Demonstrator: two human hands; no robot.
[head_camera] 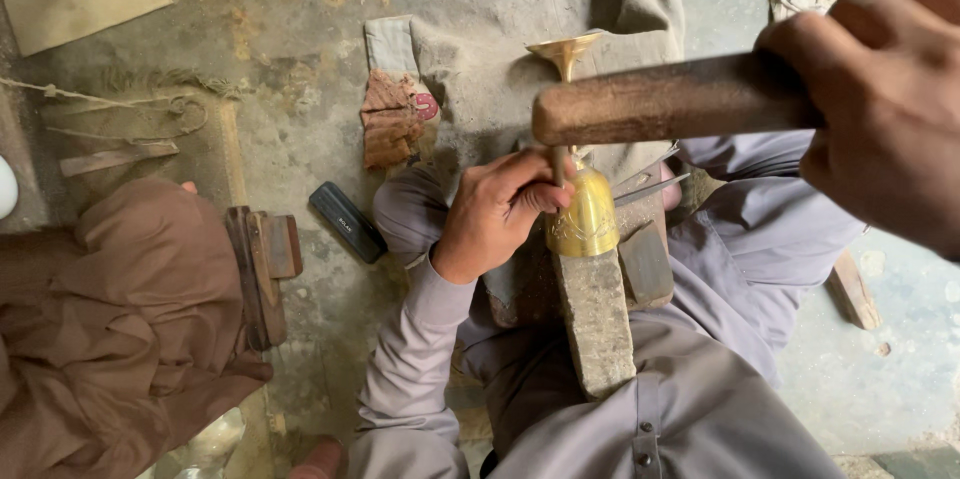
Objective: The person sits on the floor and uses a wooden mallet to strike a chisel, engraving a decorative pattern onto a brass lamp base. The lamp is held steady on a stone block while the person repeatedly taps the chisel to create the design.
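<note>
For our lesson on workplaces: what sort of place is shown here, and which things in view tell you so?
Probably a small floor-level metalworking workshop: the right hand raises a wooden-handled hammer, the left hand steadies a brass vessel on a stone block, over a bare concrete floor.

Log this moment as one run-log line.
left hand: steadies punch on brass goblet | right hand: raised, grips wooden mallet | goblet rests on stone block

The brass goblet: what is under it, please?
The brass goblet lies on a long grey stone block, steadied by the left hand. The block's far end is covered by the goblet. The right hand holds a wooden handle above.
</note>
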